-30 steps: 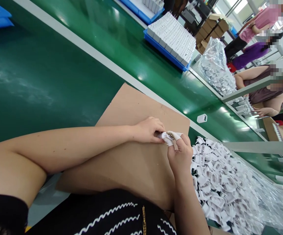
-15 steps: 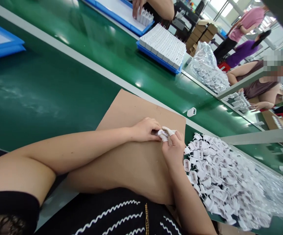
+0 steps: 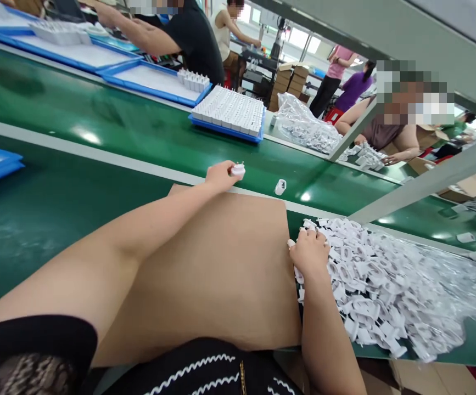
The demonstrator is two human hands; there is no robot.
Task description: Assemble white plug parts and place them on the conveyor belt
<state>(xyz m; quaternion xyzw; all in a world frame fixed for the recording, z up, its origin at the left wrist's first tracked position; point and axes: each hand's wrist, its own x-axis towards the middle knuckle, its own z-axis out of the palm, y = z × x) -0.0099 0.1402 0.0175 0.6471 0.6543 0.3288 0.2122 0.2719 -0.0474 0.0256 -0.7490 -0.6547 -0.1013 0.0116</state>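
My left hand (image 3: 220, 176) reaches out over the far edge of the cardboard sheet, closed on a white plug housing (image 3: 238, 171) with small metal pins pointing up. My right hand (image 3: 311, 253) rests at the near-left side of a heap of white plastic parts (image 3: 361, 280). Its thumb and fingers are apart over the parts, with white covers at some fingertips. What lies just under those fingertips is partly hidden. Another white plug housing (image 3: 280, 187) lies alone on the green belt, between my two hands and a little farther away.
The cardboard sheet (image 3: 221, 263) lies before me. Clear plastic (image 3: 452, 280) covers the heap's right side. Across the green belt (image 3: 139, 142) stand a blue tray (image 3: 225, 129) packed with white plugs and other trays. A slanted metal post (image 3: 419, 178) rises at right; co-workers sit opposite.
My hands have parted. The left has carried the plug housing forward over the belt's edge; the right has moved onto the heap of parts. The view has turned.
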